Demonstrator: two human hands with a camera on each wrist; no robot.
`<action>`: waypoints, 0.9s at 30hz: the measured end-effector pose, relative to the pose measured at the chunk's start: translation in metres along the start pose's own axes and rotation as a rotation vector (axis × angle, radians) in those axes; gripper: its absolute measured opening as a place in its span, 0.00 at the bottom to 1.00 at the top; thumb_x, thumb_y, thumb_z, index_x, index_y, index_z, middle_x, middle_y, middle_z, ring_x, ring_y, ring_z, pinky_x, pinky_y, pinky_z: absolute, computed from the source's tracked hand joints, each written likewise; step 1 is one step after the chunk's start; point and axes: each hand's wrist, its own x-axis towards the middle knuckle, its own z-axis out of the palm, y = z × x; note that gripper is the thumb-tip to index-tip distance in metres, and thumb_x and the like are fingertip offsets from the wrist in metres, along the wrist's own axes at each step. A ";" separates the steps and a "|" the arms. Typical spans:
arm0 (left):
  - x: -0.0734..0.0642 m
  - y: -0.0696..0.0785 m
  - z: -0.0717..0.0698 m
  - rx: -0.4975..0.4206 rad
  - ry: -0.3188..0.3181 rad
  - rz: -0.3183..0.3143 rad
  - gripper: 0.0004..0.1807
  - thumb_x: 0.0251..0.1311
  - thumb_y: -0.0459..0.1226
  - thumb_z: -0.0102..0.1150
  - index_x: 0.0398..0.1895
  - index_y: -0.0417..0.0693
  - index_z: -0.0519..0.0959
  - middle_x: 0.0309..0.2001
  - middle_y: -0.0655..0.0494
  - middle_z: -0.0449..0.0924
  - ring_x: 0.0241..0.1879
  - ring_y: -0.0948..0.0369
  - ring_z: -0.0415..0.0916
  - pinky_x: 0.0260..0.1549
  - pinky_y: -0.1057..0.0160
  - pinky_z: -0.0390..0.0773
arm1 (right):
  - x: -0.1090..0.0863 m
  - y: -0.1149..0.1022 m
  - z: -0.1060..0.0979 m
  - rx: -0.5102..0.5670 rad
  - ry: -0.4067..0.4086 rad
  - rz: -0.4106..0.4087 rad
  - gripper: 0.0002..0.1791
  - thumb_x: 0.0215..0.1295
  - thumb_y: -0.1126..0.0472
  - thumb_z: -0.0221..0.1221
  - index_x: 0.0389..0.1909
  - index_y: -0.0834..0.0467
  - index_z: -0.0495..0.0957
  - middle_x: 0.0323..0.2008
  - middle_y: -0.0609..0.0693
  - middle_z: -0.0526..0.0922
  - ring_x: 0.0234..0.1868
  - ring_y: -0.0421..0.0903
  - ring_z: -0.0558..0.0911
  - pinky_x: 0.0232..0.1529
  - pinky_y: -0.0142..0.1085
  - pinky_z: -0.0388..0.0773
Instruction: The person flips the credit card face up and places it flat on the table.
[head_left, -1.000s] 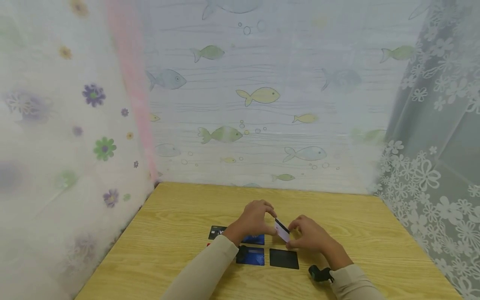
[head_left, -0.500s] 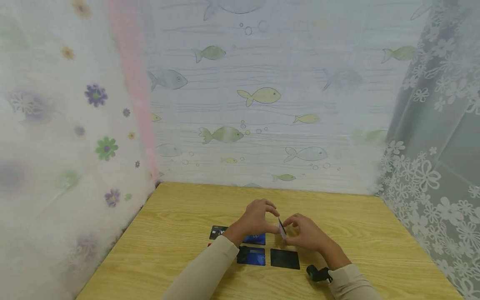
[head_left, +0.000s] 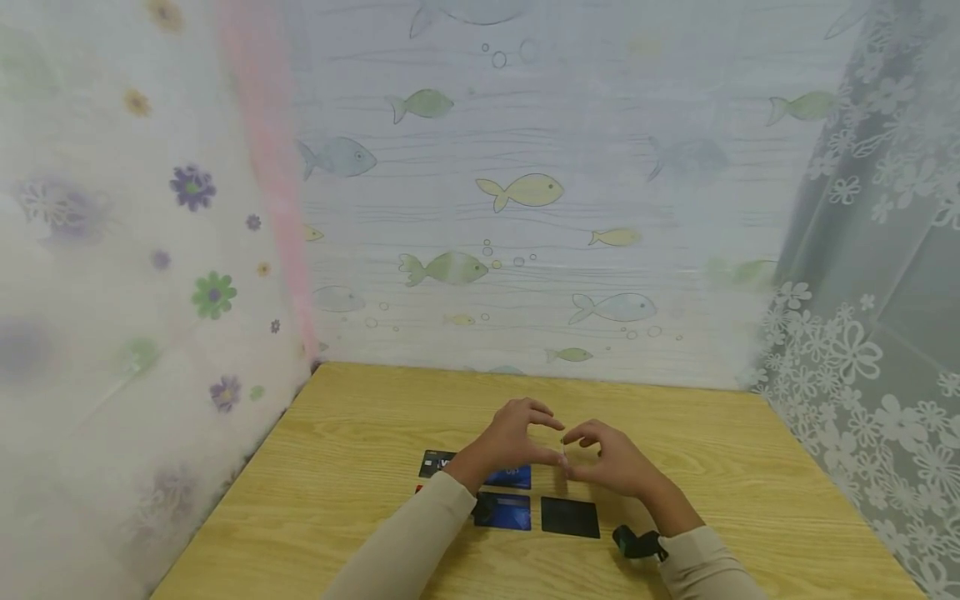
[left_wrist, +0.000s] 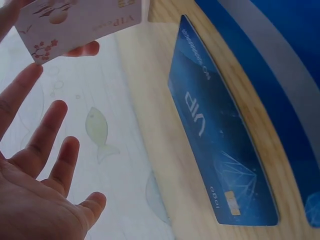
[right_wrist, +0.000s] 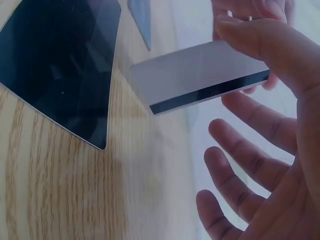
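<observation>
VIP card (left_wrist: 85, 25) is thin and pale, with little red flowers in one corner, pinkish letters, and a small gold patch at the edge of the left wrist view. Its back is plain and pale, with one black stripe (right_wrist: 210, 92) along a long side. Both hands hold it up over the wooden table (head_left: 675, 425), right between them. The left hand (head_left: 516, 437) pinches it with thumb and first finger, and its other fingers spread out wide. The right hand (head_left: 609, 462) pinches it too, with its other fingers bent a bit and apart. Both arms reach in from the near side, and the hands face each other. In the head view the card shows just its thin edge, standing up; its picture side faces the left hand and its stripe side faces the right. Its long axis slants up to the right in both wrist views. Near it lie a black card (head_left: 570, 517) and blue cards (head_left: 512, 512).
</observation>
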 end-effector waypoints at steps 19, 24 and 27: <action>-0.004 -0.006 0.008 0.039 -0.060 -0.035 0.44 0.44 0.62 0.80 0.67 0.57 0.81 0.67 0.57 0.76 0.69 0.49 0.69 0.65 0.41 0.73 | 0.001 -0.001 -0.005 0.142 0.048 0.023 0.27 0.63 0.46 0.72 0.61 0.48 0.80 0.63 0.51 0.79 0.63 0.61 0.77 0.54 0.58 0.78; -0.005 -0.007 0.010 0.020 -0.058 -0.032 0.43 0.42 0.63 0.81 0.64 0.58 0.83 0.66 0.59 0.77 0.68 0.51 0.70 0.66 0.41 0.71 | 0.001 -0.003 -0.005 0.203 0.062 0.015 0.27 0.64 0.48 0.71 0.63 0.49 0.79 0.66 0.53 0.77 0.64 0.62 0.76 0.57 0.57 0.78; -0.005 -0.007 0.011 0.017 -0.047 -0.014 0.39 0.42 0.62 0.81 0.60 0.60 0.85 0.64 0.61 0.78 0.67 0.53 0.71 0.68 0.40 0.68 | 0.001 -0.002 -0.005 0.232 0.069 0.001 0.28 0.65 0.50 0.70 0.64 0.52 0.79 0.67 0.54 0.77 0.65 0.62 0.76 0.57 0.56 0.78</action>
